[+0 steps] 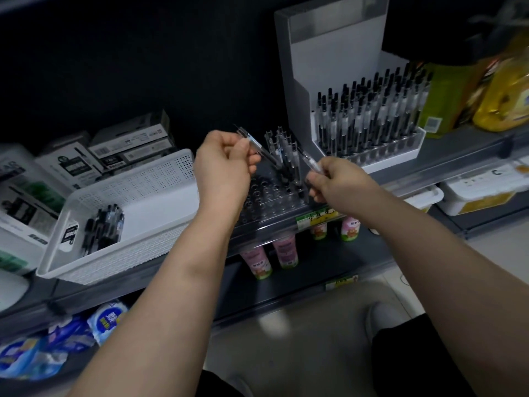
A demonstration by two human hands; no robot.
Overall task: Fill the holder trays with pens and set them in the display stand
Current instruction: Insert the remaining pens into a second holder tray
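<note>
A clear holder tray (269, 204) full of round holes lies on the shelf in front of me, with several pens (286, 150) standing in its far right corner. My left hand (223, 167) pinches a black pen (252, 138) above the tray's left side. My right hand (335, 181) grips another pen (310, 161) at the tray's right edge, its tip pointing up and left. To the right stands the white display stand (337, 70), which holds a tray (412, 144) packed with upright pens. A white basket (160, 193) on the left holds several loose black pens (104, 227).
Pen boxes (126, 144) are stacked behind the basket at the left. Yellow bottles (503, 96) stand right of the display stand. Pink cups (257, 262) fill the shelf below, blue packets (71, 333) lie lower left, and my shoe (383, 319) is on the floor.
</note>
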